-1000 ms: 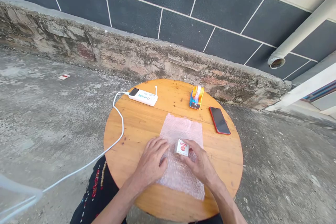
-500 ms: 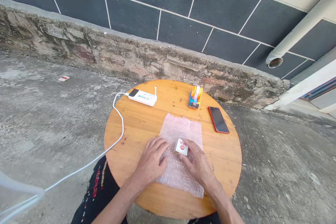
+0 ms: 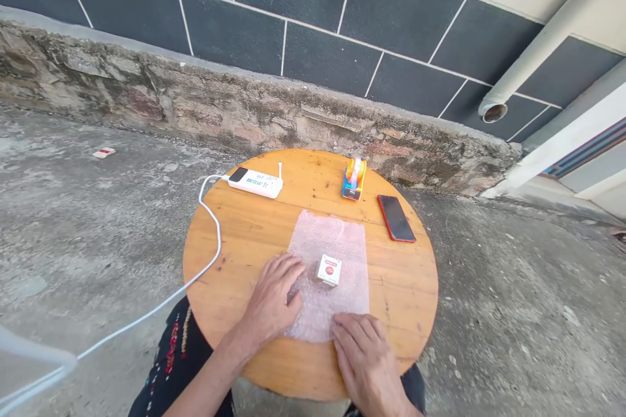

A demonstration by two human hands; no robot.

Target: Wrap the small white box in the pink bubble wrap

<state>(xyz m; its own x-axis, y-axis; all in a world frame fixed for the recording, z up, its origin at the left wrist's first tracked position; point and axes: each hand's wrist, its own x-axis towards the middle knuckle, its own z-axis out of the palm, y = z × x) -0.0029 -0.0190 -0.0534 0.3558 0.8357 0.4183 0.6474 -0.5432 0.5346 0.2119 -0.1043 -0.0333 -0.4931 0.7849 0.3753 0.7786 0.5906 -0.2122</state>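
Note:
A small white box with a red label [image 3: 329, 270] rests on a sheet of pinkish bubble wrap [image 3: 337, 234] on the round wooden table [image 3: 235, 280]. My left hand [image 3: 276, 293] lies on the wrap's left edge, thumb apart from the fingers, holding nothing. At the near right corner of the wrap is my right hand [image 3: 364, 352], its fingers together and bent down over the edge. Whether they pinch the wrap is hidden. Neither hand touches the box.
On the table's far side are a white power strip [image 3: 255, 183] with a cable, a tape dispenser [image 3: 353, 179] and a red-edged phone [image 3: 396, 218]. Behind stands a stone-based wall [image 3: 220, 107] with a pipe [image 3: 518, 71].
My right hand has let go of the box and moved down to the near corner of the wrap. That corner now looks drawn up or folded. The view has shifted slightly.

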